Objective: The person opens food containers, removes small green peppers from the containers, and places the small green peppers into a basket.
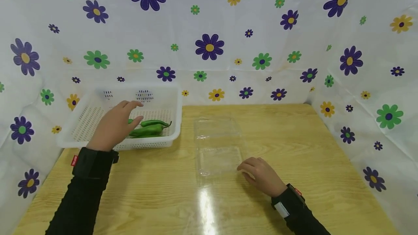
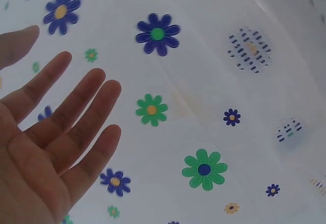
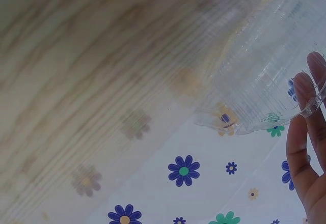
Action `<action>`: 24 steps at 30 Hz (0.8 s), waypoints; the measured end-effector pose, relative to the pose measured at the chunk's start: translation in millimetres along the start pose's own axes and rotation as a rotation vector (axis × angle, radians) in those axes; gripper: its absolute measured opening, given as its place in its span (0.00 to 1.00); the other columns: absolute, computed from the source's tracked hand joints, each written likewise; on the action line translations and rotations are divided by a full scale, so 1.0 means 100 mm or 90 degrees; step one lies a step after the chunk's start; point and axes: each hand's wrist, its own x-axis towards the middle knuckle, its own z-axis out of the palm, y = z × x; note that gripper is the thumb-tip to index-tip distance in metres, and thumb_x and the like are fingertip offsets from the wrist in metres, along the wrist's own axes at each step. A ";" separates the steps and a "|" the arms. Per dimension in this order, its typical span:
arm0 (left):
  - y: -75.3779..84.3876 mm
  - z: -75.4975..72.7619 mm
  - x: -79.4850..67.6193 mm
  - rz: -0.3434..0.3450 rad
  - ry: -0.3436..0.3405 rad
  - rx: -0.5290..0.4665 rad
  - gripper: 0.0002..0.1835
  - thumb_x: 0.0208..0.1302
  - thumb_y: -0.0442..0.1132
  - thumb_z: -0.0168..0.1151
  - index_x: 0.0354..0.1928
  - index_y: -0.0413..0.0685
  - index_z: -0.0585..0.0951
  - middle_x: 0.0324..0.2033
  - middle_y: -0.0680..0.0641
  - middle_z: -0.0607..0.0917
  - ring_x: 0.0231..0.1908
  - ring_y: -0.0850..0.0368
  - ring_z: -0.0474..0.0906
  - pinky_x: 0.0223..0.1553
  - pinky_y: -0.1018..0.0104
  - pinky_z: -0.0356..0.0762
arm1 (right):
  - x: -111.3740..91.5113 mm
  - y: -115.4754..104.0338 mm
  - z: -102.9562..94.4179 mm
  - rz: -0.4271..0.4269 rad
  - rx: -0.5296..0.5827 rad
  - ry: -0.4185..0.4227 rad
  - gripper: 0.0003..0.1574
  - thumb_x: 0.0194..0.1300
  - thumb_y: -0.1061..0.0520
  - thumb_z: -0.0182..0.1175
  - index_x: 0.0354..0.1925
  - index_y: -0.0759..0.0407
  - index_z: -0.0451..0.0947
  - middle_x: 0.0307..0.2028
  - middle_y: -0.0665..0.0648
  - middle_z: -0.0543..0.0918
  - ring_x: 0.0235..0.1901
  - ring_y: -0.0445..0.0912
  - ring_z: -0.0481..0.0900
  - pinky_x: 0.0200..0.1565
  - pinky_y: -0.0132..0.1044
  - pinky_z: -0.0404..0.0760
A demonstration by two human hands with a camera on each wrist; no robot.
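Note:
My left hand [image 1: 112,124] hovers over the white basket [image 1: 176,119], thumb and fingers spread with nothing between them. Below it, several long green peppers [image 1: 148,130] lie in the basket, partly hidden by the hand. The left wrist view shows the palm and parted fingers [image 2: 76,117]. A clear plastic box [image 1: 218,159] with its lid [image 1: 217,128] folded back lies on the table. At the box's near right edge, my right hand [image 1: 261,175] holds the rim; in the right wrist view its fingers [image 3: 304,89] reach over that rim, while the thumb is hidden there.
The wooden table [image 1: 156,188] extends under both arms. White flower-print cloth [image 1: 183,28] hangs behind it and along both sides. The slotted basket stands at the back left, against the cloth, with the clear box to its right.

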 end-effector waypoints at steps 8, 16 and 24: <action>0.14 0.15 -0.47 -0.032 0.081 -0.067 0.19 0.66 0.38 0.58 0.57 0.40 0.74 0.51 0.34 0.76 0.45 0.37 0.76 0.41 0.46 0.75 | -0.01 -0.03 0.05 0.006 0.015 -0.010 0.17 0.48 0.62 0.71 0.38 0.50 0.81 0.36 0.48 0.82 0.37 0.42 0.79 0.40 0.37 0.77; 0.18 0.28 -0.56 -0.052 0.102 -0.082 0.18 0.66 0.38 0.57 0.57 0.42 0.74 0.51 0.35 0.76 0.40 0.39 0.77 0.38 0.50 0.75 | 0.01 -0.03 0.06 -0.007 0.025 -0.007 0.18 0.47 0.62 0.71 0.38 0.51 0.81 0.36 0.48 0.81 0.37 0.42 0.78 0.39 0.36 0.77; 0.38 0.66 -0.01 0.031 0.139 -0.052 0.22 0.63 0.39 0.61 0.57 0.41 0.73 0.50 0.35 0.78 0.48 0.38 0.75 0.51 0.48 0.73 | 0.05 0.01 -0.04 -0.004 0.004 0.014 0.18 0.46 0.63 0.72 0.38 0.53 0.80 0.37 0.50 0.81 0.39 0.43 0.78 0.42 0.35 0.77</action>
